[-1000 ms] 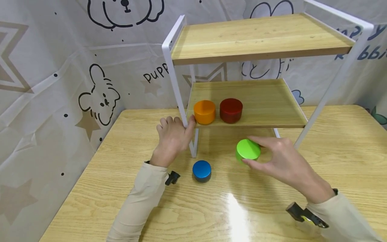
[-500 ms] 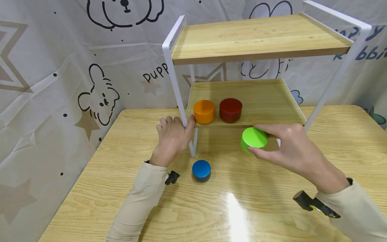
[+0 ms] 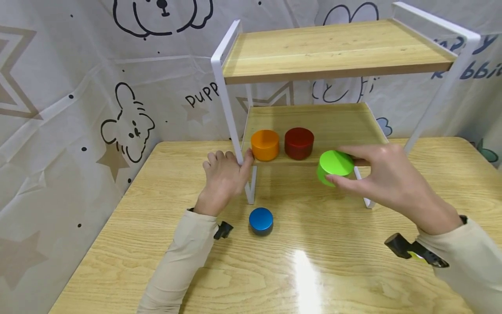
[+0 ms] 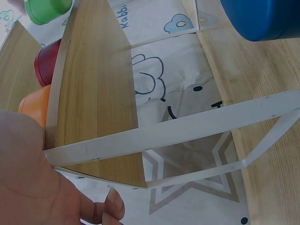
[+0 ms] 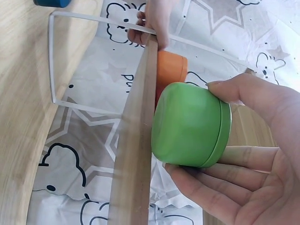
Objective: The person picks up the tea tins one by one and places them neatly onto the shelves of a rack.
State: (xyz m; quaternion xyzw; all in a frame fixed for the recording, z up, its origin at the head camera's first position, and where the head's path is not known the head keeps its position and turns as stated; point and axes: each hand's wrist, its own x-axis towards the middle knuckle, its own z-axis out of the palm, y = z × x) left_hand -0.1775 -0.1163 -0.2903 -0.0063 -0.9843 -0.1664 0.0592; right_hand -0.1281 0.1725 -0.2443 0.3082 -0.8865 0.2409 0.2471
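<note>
My right hand [image 3: 392, 179] pinches a green round tin [image 3: 333, 165] between thumb and fingers. The tin is in front of the rack's middle shelf, close to its front edge. In the right wrist view, a lid seam shows on the green tin [image 5: 192, 124]. My left hand [image 3: 225, 179] holds the rack [image 3: 231, 126] at its left front post, thumb on the inner side and fingers outside. On the middle shelf stand an orange round tin [image 3: 265, 145] and a dark red round tin [image 3: 299, 143], side by side. A blue round tin [image 3: 261, 221] stands on the table, in front of the rack.
The rack has a wooden top shelf [image 3: 337, 48] above the middle shelf [image 3: 337, 117], with white metal sides. It stands on a wooden table [image 3: 157, 261]. A printed cloth [image 3: 51, 131] hangs behind and at the left.
My right hand has raised the green tin and shifted it slightly to the right, up toward the middle shelf's front edge. The left hand and the other tins have stayed put.
</note>
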